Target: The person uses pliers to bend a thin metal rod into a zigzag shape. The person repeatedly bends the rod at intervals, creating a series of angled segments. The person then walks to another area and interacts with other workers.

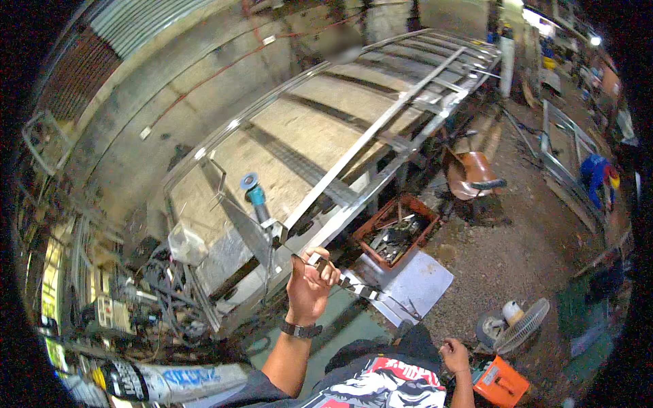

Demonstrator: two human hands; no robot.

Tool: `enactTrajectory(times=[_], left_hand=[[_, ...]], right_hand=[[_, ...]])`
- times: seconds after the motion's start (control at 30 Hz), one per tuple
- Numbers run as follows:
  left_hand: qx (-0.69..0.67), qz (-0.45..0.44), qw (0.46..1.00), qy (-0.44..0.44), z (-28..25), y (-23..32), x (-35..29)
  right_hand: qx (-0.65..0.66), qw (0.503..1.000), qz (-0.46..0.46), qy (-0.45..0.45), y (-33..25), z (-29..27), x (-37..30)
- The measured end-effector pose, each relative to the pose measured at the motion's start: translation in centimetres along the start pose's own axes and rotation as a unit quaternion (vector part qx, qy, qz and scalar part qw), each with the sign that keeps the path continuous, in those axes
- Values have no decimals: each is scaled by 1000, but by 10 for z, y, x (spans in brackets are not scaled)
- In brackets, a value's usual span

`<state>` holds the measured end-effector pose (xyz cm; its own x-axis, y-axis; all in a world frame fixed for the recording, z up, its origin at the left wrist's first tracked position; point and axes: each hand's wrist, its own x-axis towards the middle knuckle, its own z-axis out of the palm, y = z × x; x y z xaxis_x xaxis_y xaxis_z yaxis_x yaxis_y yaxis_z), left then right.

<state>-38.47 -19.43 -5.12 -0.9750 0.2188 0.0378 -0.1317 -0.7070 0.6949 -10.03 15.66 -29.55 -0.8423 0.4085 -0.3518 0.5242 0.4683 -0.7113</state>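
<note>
My left hand (pixel 309 289) is raised at the near end of a long metal frame table (pixel 326 197), its fingers closed round a thin dark strip with pale bands (pixel 364 291). The strip runs out to the right of my fingers; its exact kind is unclear. Just beyond this hand lies the end of a long pale metal bar (pixel 367 132) resting on the frame. A blue angle grinder (pixel 256 197) stands on the table's left part, disc upward. My right hand (pixel 454 355) hangs low by my side with curled fingers; whatever they may hold cannot be made out.
A rusty crate of metal scraps (pixel 396 231) and a white sheet (pixel 428 282) lie right of the table. Further right are a brown chair (pixel 469 175), a fan (pixel 524 326) and an orange box (pixel 502 384). A gas cylinder (pixel 170 382) lies across the lower left.
</note>
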Motion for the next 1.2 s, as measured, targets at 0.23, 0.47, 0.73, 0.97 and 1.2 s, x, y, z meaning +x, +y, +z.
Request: enactTrajectory(times=[0.23,0.47,0.73,0.97,1.2], left_hand=[[-27,116,988,103,-18,12,-8],[-33,140,985,97,18,4,22],[10,44,996,82,52,-22,81],[59,-198,971,-120,90,-105,142],[97,-401,867,-278,173,-201,140]], right_hand=[[-109,971,-145,-157,-72,-47,125],[-50,992,-108,-44,-101,-97,198],[-43,990,116,-70,17,-22,154],[167,956,191,147,15,33,51],[223,738,455,445,26,114,-158]])
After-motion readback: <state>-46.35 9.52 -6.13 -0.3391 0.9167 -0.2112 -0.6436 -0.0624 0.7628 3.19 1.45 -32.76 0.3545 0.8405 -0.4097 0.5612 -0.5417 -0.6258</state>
